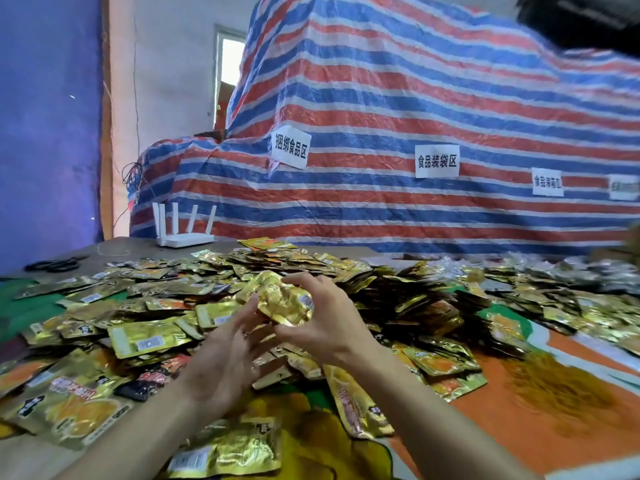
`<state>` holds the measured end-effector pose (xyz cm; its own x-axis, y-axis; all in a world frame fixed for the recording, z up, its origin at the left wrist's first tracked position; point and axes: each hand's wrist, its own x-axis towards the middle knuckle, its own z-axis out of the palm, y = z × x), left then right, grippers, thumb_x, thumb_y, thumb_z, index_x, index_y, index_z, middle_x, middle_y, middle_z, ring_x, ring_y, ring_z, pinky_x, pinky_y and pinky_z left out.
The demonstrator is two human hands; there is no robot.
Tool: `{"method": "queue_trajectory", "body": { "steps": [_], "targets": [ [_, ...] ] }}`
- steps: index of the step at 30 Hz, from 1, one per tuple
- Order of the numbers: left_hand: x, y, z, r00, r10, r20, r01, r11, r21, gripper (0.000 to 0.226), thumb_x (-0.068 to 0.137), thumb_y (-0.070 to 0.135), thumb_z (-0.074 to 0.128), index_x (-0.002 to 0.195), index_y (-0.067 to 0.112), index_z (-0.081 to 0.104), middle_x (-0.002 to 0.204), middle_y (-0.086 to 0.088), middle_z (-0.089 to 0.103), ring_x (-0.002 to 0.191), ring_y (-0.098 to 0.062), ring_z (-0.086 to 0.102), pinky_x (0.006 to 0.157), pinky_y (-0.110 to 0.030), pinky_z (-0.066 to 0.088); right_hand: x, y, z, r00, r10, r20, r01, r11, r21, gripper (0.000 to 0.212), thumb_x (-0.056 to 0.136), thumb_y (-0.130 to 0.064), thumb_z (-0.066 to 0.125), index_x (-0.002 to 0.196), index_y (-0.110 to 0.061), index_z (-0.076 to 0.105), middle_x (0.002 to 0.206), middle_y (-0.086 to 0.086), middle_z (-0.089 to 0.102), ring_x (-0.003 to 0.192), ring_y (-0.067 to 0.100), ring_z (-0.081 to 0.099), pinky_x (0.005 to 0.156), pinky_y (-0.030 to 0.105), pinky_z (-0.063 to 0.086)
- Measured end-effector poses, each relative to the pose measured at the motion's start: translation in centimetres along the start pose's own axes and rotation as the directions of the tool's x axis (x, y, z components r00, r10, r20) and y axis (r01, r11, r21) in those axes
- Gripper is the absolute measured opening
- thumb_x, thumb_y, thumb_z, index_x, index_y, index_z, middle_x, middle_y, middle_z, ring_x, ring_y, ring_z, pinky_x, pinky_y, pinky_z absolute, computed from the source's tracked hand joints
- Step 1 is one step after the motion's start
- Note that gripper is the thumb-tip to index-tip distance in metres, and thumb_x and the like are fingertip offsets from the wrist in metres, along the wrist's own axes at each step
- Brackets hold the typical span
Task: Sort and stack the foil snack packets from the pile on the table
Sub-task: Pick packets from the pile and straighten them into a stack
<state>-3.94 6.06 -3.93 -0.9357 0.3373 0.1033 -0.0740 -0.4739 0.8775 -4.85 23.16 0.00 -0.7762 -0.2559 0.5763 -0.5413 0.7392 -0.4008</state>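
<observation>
The right grip (332, 323), a bare hand, is clamped on one crumpled gold foil packet (282, 299), fingers curled over its top edge and thumb under its lower edge, holding it up above the middle of the pile (180, 292). The left grip (221, 362) is spread apart, its fingers nearly straight and somewhat blurred, the tips reaching up to the held packet's lower left side; whether they touch it cannot be told. The pile of gold and dark foil packets lies loose and unsorted across the bench (540, 386), which wears a printed cover of orange, green and yellow. Larger packets lie flat at the near edge: one with an orange picture (76, 407) on the left, one gold back-side up (228, 448) between the forearms, and one tilted (356, 403) beside the right wrist. At the far left corner stand a white router (183, 233) with upright antennas and black scissors (55, 265). Behind the bench rises a red, white and blue striped tarp (415, 109) bearing white paper signs (291, 150).
</observation>
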Motion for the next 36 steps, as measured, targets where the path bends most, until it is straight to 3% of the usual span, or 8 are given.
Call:
{"method": "queue_trajectory", "body": {
  "steps": [4,8,15,21,27,29,32,36],
  "targets": [
    [-0.3,-0.7,0.6,0.998,0.052,0.041,-0.061,0.961,0.270,0.046,0.084,0.049,0.053,0.118,0.025,0.073,0.126,-0.004,0.070,0.117,-0.025,0.066,0.102,-0.048,0.047,2.9,3.0,-4.8,0.973,0.151,-0.177,-0.186,0.961,-0.204,0.061,0.078,-0.046,0.075,0.130,-0.027,0.049,0.116,0.007,0.064,0.103,0.026,0.060,0.089,0.043,0.053],
    [-0.5,-0.8,1.5,0.989,0.135,0.054,-0.145,0.908,0.393,0.030,0.084,0.041,0.058,0.103,0.028,0.078,0.117,-0.005,0.073,0.104,-0.024,0.070,0.087,-0.039,0.054,5.9,5.5,-7.0,0.902,0.288,-0.322,-0.393,0.855,-0.338,0.045,0.087,-0.047,0.067,0.121,-0.026,0.046,0.106,0.012,0.061,0.098,0.033,0.059,0.089,0.046,0.049],
    [-0.7,-0.7,0.9,0.949,0.316,-0.003,-0.280,0.847,0.451,0.020,0.082,0.037,0.073,0.093,0.021,0.078,0.097,-0.009,0.074,0.085,-0.026,0.069,0.076,-0.037,0.051,6.7,7.6,-5.6,0.819,0.519,-0.246,-0.568,0.670,-0.479,0.047,0.089,-0.042,0.056,0.129,-0.018,0.051,0.139,0.021,0.050,0.132,0.042,0.042,0.110,0.057,0.027],
    [-0.4,-0.1,0.4,0.888,0.429,-0.169,-0.317,0.835,0.450,0.023,0.099,0.015,0.053,0.089,0.010,0.073,0.080,-0.008,0.068,0.070,-0.019,0.062,0.060,-0.024,0.048,5.8,6.7,-5.2,0.818,0.504,-0.275,-0.569,0.642,-0.515,0.061,0.090,-0.059,0.047,0.132,-0.016,0.054,0.144,0.022,0.047,0.138,0.042,0.035,0.114,0.065,0.018],
    [-0.7,2.1,-0.6,0.662,0.701,-0.263,-0.393,0.624,0.675,0.017,0.100,0.012,0.054,0.091,0.021,0.065,0.088,0.000,0.065,0.078,-0.013,0.059,0.065,-0.022,0.049,3.8,2.7,-2.2,0.881,0.237,-0.410,-0.412,0.810,-0.417,0.054,0.089,-0.049,0.054,0.128,-0.012,0.054,0.135,0.016,0.050,0.129,0.034,0.038,0.109,0.056,0.030],
    [-0.7,3.3,-0.8,0.612,0.738,-0.282,-0.294,0.544,0.786,0.021,0.097,0.009,0.056,0.087,0.025,0.065,0.088,0.007,0.065,0.081,-0.010,0.060,0.068,-0.028,0.049,3.0,1.2,-0.4,0.928,0.175,-0.329,-0.293,0.889,-0.352,0.046,0.089,-0.045,0.057,0.124,-0.015,0.059,0.127,0.010,0.057,0.122,0.030,0.047,0.104,0.049,0.039],
    [-0.6,5.2,-2.0,0.748,0.612,-0.257,0.008,0.379,0.925,0.026,0.087,0.001,0.056,0.083,0.026,0.062,0.092,0.005,0.065,0.088,-0.016,0.062,0.079,-0.037,0.055,2.2,-1.0,1.7,0.964,0.257,0.064,-0.229,0.931,-0.283,0.034,0.083,-0.035,0.061,0.111,-0.016,0.065,0.108,0.003,0.069,0.098,0.023,0.062,0.082,0.040,0.053],
    [-0.6,5.7,-4.1,0.842,0.387,-0.376,0.435,-0.076,0.897,0.040,0.081,0.017,0.060,0.121,0.021,0.057,0.136,-0.007,0.052,0.127,-0.030,0.046,0.108,-0.048,0.039,1.7,-2.8,2.7,0.760,0.469,0.449,-0.252,0.850,-0.462,0.034,0.072,-0.034,0.054,0.096,-0.011,0.055,0.111,0.011,0.061,0.102,0.030,0.058,0.082,0.039,0.052]
  ]
}}
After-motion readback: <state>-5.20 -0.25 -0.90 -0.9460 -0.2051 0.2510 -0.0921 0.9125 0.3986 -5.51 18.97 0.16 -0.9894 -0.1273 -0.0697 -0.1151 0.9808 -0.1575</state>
